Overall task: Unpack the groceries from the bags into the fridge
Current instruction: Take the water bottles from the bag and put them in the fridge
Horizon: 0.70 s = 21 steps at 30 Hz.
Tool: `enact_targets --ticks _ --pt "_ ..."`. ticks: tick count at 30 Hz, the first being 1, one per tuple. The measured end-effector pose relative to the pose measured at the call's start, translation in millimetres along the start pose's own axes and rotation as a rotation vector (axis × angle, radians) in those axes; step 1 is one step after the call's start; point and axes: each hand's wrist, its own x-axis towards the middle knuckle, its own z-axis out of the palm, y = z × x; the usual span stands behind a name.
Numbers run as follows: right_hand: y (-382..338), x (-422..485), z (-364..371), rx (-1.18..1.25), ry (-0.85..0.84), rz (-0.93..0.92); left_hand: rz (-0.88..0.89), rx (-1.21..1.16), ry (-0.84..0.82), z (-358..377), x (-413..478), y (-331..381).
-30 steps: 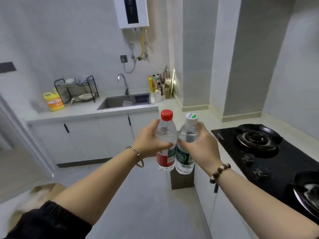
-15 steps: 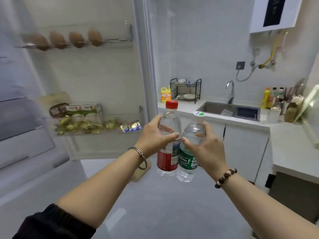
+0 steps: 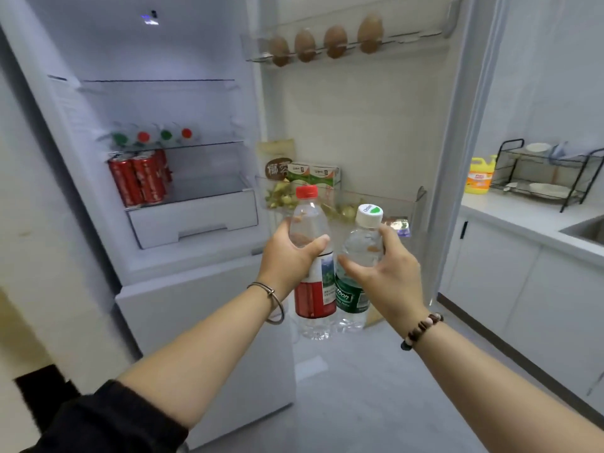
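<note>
Left hand (image 3: pixel 291 256) gripped red-cap bottle (image 3: pixel 314 299), right hand (image 3: pixel 387 273) gripped green-label bottle (image 3: pixel 350 297), side by side at frame centre before the open fridge (image 3: pixel 183 220); risk: high, spread-fingered right grip may slip.

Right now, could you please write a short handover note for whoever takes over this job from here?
Left hand holds the red-capped bottle upright.
Right hand holds the green-label bottle beside it.
Both bottles are in front of the open fridge, not yet inside.
Already inside: shelved bottles lying on their sides, red cans below them, eggs in the door rack.
Left to do: put these two bottles in, probably with the others. The bags are out of view.
</note>
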Motion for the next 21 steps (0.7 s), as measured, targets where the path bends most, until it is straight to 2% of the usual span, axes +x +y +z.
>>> enact_targets --ticks 8,21 --pt "-25 51 91 0.089 -0.085 -0.056 0.039 0.079 0.147 -70 52 -27" --pt "-69 169 268 0.134 -0.105 -0.063 0.104 0.166 0.208 -192 212 -98"
